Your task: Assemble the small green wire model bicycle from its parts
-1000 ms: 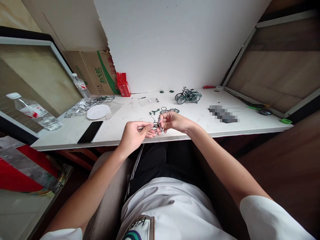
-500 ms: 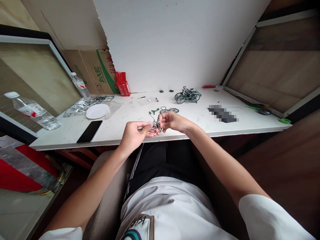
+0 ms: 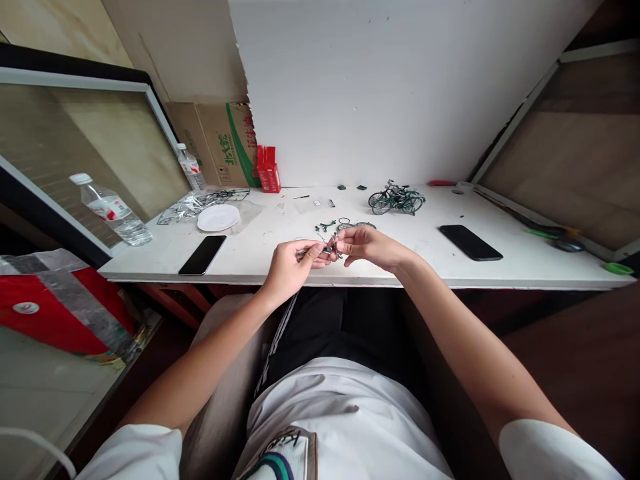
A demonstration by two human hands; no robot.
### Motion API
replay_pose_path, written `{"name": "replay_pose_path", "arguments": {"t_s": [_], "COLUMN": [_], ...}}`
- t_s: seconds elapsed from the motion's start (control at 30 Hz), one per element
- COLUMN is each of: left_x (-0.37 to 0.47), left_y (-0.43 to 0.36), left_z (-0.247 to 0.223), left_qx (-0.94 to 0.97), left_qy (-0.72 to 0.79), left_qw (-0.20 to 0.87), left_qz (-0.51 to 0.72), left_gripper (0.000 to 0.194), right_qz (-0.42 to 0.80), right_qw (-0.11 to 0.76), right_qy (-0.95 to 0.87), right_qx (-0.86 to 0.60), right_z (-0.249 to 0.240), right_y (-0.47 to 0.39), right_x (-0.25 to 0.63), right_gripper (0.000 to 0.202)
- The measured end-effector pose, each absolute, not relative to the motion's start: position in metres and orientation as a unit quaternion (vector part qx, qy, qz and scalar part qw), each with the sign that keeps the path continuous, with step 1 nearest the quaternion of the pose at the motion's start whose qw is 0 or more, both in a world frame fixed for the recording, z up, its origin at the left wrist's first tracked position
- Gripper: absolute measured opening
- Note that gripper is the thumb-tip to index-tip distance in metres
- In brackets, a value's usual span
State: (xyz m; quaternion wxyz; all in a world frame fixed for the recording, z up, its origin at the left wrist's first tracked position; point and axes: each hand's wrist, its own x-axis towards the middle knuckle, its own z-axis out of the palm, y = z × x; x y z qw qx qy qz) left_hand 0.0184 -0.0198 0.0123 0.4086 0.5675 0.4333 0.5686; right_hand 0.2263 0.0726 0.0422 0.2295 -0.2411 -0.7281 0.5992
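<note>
Two hands meet at the middle of the frame: a thin tool is pinched by the left hand, a tiny bike part by the right hand. Joining seems underway; careful lining up is needed next.

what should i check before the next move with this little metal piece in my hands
1. Grip on the small metal part: pinched between the left hand and right hand - ok.
2. Thin tool in the left fingers: only its tip shows - cannot tell.
3. Work held over the white table edge, not over the lap - ok.
4. Loose green parts and small wheels just beyond the hands, within reach - ok.
5. Finished model bicycle stands apart at the back - ok.
6. Two phones lie off to the sides - ok.
</note>
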Motion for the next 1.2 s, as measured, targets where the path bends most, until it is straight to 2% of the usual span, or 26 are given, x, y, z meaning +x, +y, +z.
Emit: {"name": "replay_pose_path", "arguments": {"t_s": [0.17, 0.27, 0.4, 0.57, 0.63, 0.77, 0.83, 0.93, 1.07, 1.2], "left_x": [0.013, 0.007, -0.004, -0.012, -0.011, -0.006, -0.005, -0.005, -0.005, -0.004], "left_y": [-0.021, -0.022, -0.017, -0.008, -0.007, -0.006, -0.006, -0.007, -0.008, -0.007], "left_z": [0.023, 0.029, 0.029, 0.023, 0.021, 0.015, 0.012, 0.009, 0.005, -0.002], "left_qx": [0.567, 0.569, 0.582, 0.645, 0.671, 0.680, 0.682, 0.675, 0.628, 0.560], "left_qy": [0.452, 0.480, 0.490, 0.463, 0.439, 0.354, 0.327, 0.306, 0.279, 0.289], "left_qw": [0.418, 0.384, 0.323, 0.313, 0.348, 0.506, 0.550, 0.587, 0.639, 0.688], "left_qz": [0.548, 0.546, 0.563, 0.521, 0.486, 0.396, 0.355, 0.326, 0.345, 0.360], "left_gripper": [0.072, 0.078, 0.071, 0.060, 0.058, 0.065, 0.066, 0.056, 0.038, 0.034], "right_qz": [0.595, 0.609, 0.627, 0.631, 0.638, 0.646, 0.641, 0.622, 0.600, 0.581], "right_qw": [0.252, 0.249, 0.240, 0.218, 0.218, 0.213, 0.209, 0.209, 0.215, 0.206], "right_qy": [-0.725, -0.720, -0.713, -0.727, -0.727, -0.728, -0.734, -0.748, -0.764, -0.781], "right_qx": [-0.238, -0.223, -0.203, -0.157, -0.134, -0.086, -0.083, -0.097, -0.099, -0.102], "right_z": [0.047, 0.048, 0.048, 0.048, 0.047, 0.045, 0.045, 0.047, 0.047, 0.044], "right_y": [0.071, 0.072, 0.073, 0.072, 0.073, 0.074, 0.075, 0.074, 0.074, 0.076], "right_x": [0.229, 0.229, 0.232, 0.234, 0.234, 0.235, 0.236, 0.237, 0.237, 0.235], "right_gripper": [0.043, 0.040, 0.038, 0.034, 0.032, 0.032, 0.031, 0.029, 0.025, 0.026]}}
